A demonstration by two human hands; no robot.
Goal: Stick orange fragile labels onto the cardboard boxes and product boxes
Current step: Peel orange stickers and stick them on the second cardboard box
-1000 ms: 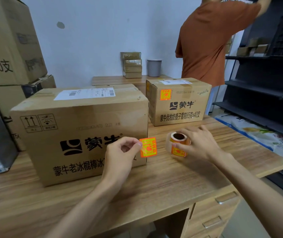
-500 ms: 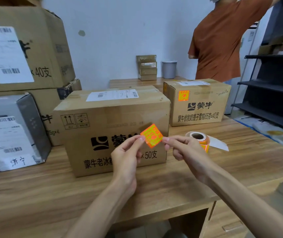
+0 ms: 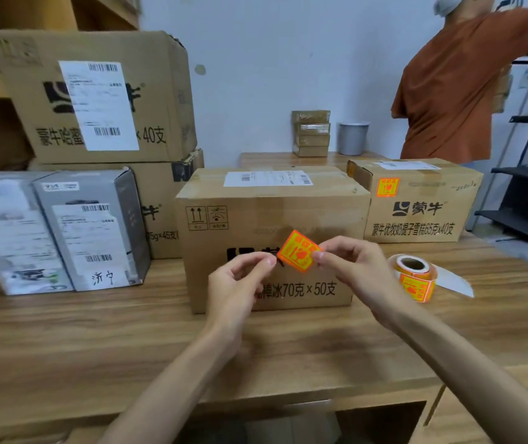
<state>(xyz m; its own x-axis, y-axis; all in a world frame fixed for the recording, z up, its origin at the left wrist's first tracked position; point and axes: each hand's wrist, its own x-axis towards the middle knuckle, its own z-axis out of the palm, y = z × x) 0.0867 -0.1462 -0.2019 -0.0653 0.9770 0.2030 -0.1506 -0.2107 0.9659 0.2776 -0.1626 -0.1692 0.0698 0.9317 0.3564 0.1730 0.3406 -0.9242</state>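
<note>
Roll (image 3: 414,277) set down at right, the left hand (image 3: 235,283) and right hand (image 3: 357,267) now both pinch the orange label (image 3: 298,251) in their fingers (image 3: 317,255), seemingly ready for the near box (image 3: 256,216)

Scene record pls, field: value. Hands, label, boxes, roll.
left hand: pinches left corner of loose label
right hand: pinches its right corner
loose label: orange, tilted, in front of middle box, not stuck yet
middle box: no orange label visible
right box: stuck label on front, upper left
label roll: on desk, right of both hands
grey product boxes: left on desk, no orange label visible
</note>
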